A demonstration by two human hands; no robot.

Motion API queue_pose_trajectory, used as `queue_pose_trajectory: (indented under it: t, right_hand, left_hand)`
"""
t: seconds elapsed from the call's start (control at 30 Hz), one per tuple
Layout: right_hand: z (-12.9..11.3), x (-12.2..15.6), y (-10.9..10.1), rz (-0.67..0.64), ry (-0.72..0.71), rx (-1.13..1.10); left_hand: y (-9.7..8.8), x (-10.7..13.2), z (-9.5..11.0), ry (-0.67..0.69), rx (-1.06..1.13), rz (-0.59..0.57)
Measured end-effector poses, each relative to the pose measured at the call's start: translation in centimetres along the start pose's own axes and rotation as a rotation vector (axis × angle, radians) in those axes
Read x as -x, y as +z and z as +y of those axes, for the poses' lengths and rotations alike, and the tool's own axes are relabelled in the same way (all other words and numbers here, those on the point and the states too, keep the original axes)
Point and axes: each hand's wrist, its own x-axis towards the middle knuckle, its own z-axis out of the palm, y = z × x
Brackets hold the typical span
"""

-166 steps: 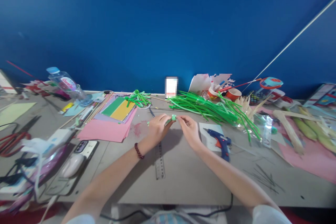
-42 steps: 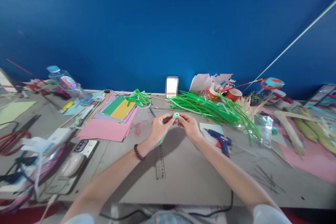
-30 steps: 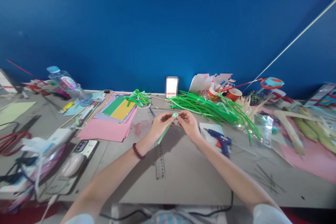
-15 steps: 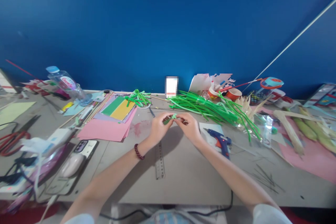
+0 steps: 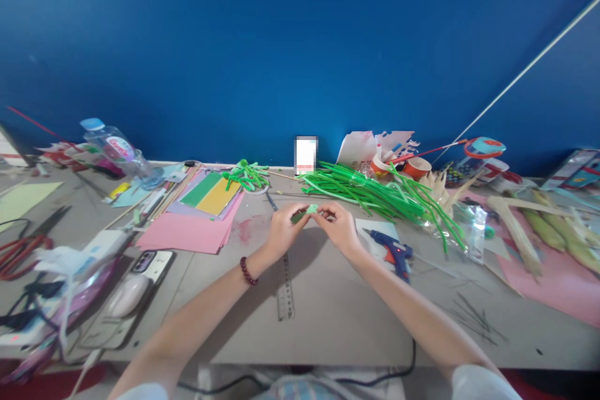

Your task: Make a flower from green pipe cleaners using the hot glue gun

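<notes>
Pale-green small piece point(image 5: 312, 208) sat between both hands, above the table point(image 5: 347, 325). Probably light, soft, bendy, easily crushed; looked best pinched at its edges. Left hand point(image 5: 284, 226) and right hand point(image 5: 339, 226) each pinched it, fingertips nearly meeting. Around: one ruler point(image 5: 284, 297), one glue gun point(image 5: 396, 251), one bottle point(image 5: 115, 145); green stems point(image 5: 370, 192) too tangled to count.

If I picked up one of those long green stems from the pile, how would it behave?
The green stems probably weigh little, being so thin. They likely hold their shape fairly well, since many lie nearly straight. One might drag its neighbours, as they overlap.
</notes>
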Motion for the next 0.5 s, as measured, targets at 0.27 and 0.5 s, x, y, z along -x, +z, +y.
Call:
queue_pose_trajectory:
  t: [0.27, 0.5]
  right_hand:
    - [-0.38, 0.02, -0.07, -0.012, 0.011, -0.03]
    - [-0.54, 0.03, -0.06, -0.017, -0.03, -0.086]
  left_hand:
    - [-0.19, -0.1, 0.46, -0.02, -0.017, -0.004]
    - [0.03, -0.53, 0.91, -0.215, 0.243, -0.042]
